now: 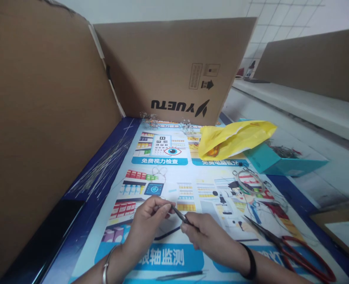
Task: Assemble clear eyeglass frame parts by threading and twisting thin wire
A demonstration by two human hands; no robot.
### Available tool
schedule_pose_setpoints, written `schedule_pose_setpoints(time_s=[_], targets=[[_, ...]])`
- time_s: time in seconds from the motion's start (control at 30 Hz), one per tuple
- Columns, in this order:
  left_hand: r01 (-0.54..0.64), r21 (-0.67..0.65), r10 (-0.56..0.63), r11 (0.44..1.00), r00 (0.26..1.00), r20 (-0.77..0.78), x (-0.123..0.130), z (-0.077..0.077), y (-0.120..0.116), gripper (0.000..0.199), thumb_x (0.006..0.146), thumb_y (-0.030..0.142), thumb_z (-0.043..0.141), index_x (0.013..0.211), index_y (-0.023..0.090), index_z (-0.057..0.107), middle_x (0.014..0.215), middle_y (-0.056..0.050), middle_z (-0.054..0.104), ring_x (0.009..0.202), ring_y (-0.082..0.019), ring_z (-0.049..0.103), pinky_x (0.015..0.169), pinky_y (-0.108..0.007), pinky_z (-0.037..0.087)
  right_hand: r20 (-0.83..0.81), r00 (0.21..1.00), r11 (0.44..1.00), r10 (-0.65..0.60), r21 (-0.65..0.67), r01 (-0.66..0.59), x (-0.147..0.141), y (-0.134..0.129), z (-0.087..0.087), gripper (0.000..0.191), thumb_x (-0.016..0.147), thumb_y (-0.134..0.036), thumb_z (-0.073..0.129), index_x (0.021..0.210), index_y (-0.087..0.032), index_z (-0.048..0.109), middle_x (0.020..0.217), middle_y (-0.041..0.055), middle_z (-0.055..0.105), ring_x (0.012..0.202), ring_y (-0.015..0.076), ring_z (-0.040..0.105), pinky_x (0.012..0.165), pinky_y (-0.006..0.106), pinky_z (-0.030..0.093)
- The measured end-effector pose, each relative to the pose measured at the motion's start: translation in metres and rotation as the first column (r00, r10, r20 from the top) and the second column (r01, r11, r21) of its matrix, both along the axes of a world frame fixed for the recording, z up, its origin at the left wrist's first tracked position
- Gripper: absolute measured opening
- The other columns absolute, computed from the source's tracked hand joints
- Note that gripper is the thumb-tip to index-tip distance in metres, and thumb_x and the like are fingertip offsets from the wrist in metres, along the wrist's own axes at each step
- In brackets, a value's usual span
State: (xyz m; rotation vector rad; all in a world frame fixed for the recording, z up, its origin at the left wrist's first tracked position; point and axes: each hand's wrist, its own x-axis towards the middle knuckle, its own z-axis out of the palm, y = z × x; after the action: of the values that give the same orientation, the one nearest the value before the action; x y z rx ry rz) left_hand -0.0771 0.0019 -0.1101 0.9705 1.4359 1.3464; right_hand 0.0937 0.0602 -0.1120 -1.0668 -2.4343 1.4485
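Note:
Near the lower middle, my right hand (pixel 207 232) is wrapped round the handles of small pliers (pixel 179 215), whose tip points up and left. That tip reaches the fingertips of my left hand (pixel 151 221), which are pinched together. Whatever lies between those fingertips is too small to make out. A silver bangle is on my left wrist and a black band on my right. Red-handled scissors (pixel 293 248) lie to the right of my right hand. Below both hands is a dark slender tool (pixel 180 275) on the printed sheet (pixel 168 199).
Thin wires (pixel 103 165) lie at the left, above a black flat object (pixel 47 236). Wire coils (pixel 251 181), a yellow bag (pixel 236 138) and a teal box (pixel 287 161) are at the right. Cardboard panels (pixel 162 67) stand behind and left. Small wire pieces (pixel 186 126) sit at the back.

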Motion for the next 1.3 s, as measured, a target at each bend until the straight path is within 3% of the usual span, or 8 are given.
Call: schedule_pose_setpoints(time_s=[0.27, 0.47, 0.7, 1.3], targets=[[-0.017, 0.049, 0.019, 0.999, 0.999, -0.041, -0.001, 0.004, -0.002, 0.008, 0.077, 0.023, 0.060, 0.073, 0.017, 0.061, 0.066, 0.001, 0.064, 0.064, -0.011, 0.059, 0.063, -0.022, 0.047, 0.045, 0.997, 0.985, 0.064, 0.159, -0.071, 0.003, 0.001, 0.003, 0.028, 0.086, -0.035, 0.042, 0.065, -0.017, 0.042, 0.060, -0.0029, 0.049, 0.054, 0.0082, 0.042, 0.049, 0.020, 0.024], [-0.045, 0.035, 0.043, 0.998, 0.997, 0.065, -0.010, 0.008, 0.002, 0.009, 0.077, 0.024, 0.061, 0.074, 0.017, 0.057, 0.068, 0.001, 0.066, 0.060, -0.011, 0.060, 0.060, -0.022, 0.047, 0.103, 0.984, 0.956, 0.145, 0.242, -0.166, 0.005, 0.000, 0.010, 0.025, 0.086, -0.034, 0.043, 0.068, -0.017, 0.047, 0.066, 0.0001, 0.056, 0.057, 0.0097, 0.045, 0.052, 0.021, 0.025], [-0.026, 0.003, 0.025, 1.000, 0.998, 0.049, -0.004, 0.006, 0.001, 0.012, 0.077, 0.027, 0.060, 0.074, 0.016, 0.060, 0.074, -0.003, 0.069, 0.067, -0.012, 0.060, 0.066, -0.024, 0.047, 0.072, 0.996, 0.981, 0.061, 0.178, -0.073, 0.004, 0.000, 0.006, 0.027, 0.087, -0.035, 0.040, 0.066, -0.018, 0.043, 0.062, -0.0016, 0.052, 0.056, 0.0090, 0.044, 0.049, 0.020, 0.024], [-0.039, 0.000, 0.039, 0.999, 0.996, 0.086, 0.001, 0.002, -0.001, 0.012, 0.078, 0.028, 0.060, 0.075, 0.017, 0.060, 0.081, -0.004, 0.070, 0.070, -0.012, 0.060, 0.068, -0.024, 0.048, 0.004, 1.000, 0.997, 0.027, 0.073, -0.027, 0.001, 0.002, 0.007, 0.026, 0.087, -0.032, 0.039, 0.066, -0.018, 0.045, 0.061, -0.0008, 0.055, 0.056, 0.0103, 0.049, 0.050, 0.020, 0.031]])
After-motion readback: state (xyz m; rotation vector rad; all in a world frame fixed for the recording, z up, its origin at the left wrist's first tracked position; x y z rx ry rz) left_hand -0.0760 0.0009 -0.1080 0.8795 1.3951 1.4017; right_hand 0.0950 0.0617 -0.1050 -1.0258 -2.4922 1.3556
